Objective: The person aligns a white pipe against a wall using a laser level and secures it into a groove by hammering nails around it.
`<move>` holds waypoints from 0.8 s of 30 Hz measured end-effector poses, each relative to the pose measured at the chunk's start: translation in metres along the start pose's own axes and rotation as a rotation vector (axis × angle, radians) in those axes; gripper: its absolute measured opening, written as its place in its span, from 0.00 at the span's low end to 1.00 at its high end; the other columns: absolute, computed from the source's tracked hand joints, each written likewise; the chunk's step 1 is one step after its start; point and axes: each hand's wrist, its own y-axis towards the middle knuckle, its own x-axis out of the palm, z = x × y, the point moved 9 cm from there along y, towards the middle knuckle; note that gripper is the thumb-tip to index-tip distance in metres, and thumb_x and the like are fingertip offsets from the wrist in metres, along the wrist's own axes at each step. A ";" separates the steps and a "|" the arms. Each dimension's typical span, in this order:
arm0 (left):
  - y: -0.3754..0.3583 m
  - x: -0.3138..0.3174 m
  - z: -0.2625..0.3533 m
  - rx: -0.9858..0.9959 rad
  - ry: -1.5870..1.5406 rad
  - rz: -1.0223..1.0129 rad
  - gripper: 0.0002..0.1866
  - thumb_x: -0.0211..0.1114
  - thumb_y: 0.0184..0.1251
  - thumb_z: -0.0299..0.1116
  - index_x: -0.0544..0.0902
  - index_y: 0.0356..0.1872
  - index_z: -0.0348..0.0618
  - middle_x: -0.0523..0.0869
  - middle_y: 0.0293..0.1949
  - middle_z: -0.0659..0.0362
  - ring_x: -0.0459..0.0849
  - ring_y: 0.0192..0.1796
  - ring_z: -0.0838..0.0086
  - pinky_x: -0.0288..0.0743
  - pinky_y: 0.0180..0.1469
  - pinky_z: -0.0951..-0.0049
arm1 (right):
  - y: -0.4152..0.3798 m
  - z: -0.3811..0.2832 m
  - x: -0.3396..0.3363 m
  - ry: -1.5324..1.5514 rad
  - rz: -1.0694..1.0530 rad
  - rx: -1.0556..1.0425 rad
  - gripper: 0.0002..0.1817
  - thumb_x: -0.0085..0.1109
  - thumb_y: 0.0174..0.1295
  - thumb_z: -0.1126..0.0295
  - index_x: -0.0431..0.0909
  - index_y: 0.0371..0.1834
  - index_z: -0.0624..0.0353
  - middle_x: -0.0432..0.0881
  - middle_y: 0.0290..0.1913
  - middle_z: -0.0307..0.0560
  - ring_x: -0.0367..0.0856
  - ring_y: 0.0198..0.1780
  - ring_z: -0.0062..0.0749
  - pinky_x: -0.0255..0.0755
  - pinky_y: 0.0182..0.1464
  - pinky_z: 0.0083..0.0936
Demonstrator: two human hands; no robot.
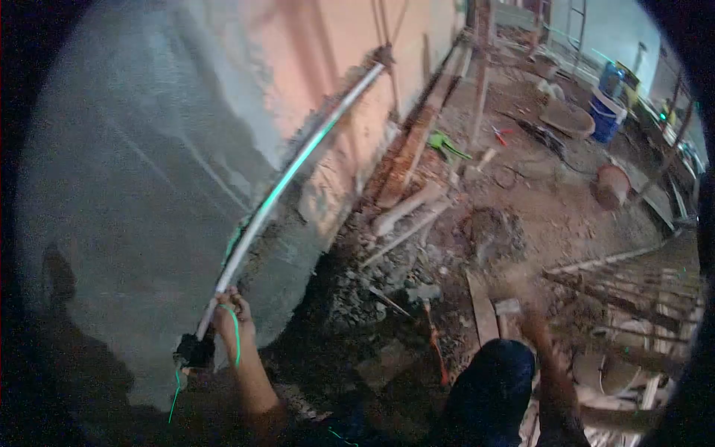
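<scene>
My left hand is at the lower end of a long pale pipe that runs up a channel in the wall. Its fingers are bent together, and a thin green string hangs across them. Just below the hand, the pipe meets a dark box set in the wall, with another green string dangling from it. My right hand is a motion-smeared shape over the rubble, right of my knee; its fingers cannot be made out.
Rubble and wooden planks lie along the wall base. Further off are a green tool, red-handled pliers, a blue bucket, a basin and a tipped bucket. Metal bars stand at the right.
</scene>
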 end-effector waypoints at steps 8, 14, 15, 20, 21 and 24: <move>0.012 0.003 -0.011 -0.051 -0.126 -0.168 0.13 0.58 0.74 0.41 0.77 0.41 0.39 0.81 0.35 0.60 0.78 0.32 0.79 0.76 0.35 0.78 | -0.124 0.037 0.096 0.164 -0.477 0.372 0.29 0.57 0.63 0.58 0.68 0.65 0.59 0.76 0.52 0.59 0.75 0.51 0.54 0.69 0.55 0.47; 0.019 -0.007 -0.016 -0.066 -0.153 -0.098 0.06 0.58 0.73 0.32 0.77 0.45 0.44 0.82 0.39 0.58 0.81 0.42 0.77 0.77 0.39 0.76 | -0.141 0.063 0.088 0.223 -0.441 0.427 0.29 0.57 0.64 0.62 0.65 0.67 0.60 0.75 0.51 0.58 0.76 0.50 0.48 0.70 0.55 0.44; 0.019 -0.009 -0.018 -0.064 -0.111 -0.083 0.06 0.58 0.73 0.32 0.76 0.46 0.43 0.82 0.39 0.57 0.82 0.41 0.76 0.77 0.38 0.77 | -0.135 0.069 0.078 0.272 -0.364 0.427 0.30 0.57 0.64 0.62 0.65 0.68 0.60 0.75 0.51 0.58 0.76 0.50 0.47 0.70 0.54 0.43; 0.008 -0.002 -0.015 -0.038 -0.091 -0.121 0.10 0.57 0.73 0.31 0.76 0.49 0.36 0.83 0.40 0.54 0.81 0.37 0.72 0.81 0.41 0.76 | -0.020 0.040 0.008 0.868 -0.039 0.215 0.31 0.57 0.65 0.65 0.62 0.70 0.62 0.74 0.50 0.56 0.76 0.50 0.42 0.71 0.54 0.40; 0.019 -0.009 -0.020 -0.041 -0.103 -0.106 0.10 0.58 0.73 0.33 0.76 0.47 0.36 0.83 0.39 0.55 0.81 0.36 0.73 0.80 0.39 0.77 | 0.012 0.023 -0.010 1.034 -0.005 0.089 0.31 0.57 0.65 0.66 0.61 0.70 0.62 0.74 0.50 0.56 0.77 0.50 0.41 0.71 0.54 0.39; 0.022 -0.008 -0.022 -0.065 -0.134 -0.110 0.11 0.58 0.74 0.36 0.78 0.44 0.38 0.83 0.36 0.57 0.81 0.36 0.74 0.78 0.35 0.78 | 0.057 -0.106 -0.170 0.818 0.382 -0.115 0.24 0.58 0.65 0.68 0.66 0.62 0.62 0.75 0.43 0.48 0.75 0.40 0.34 0.70 0.44 0.32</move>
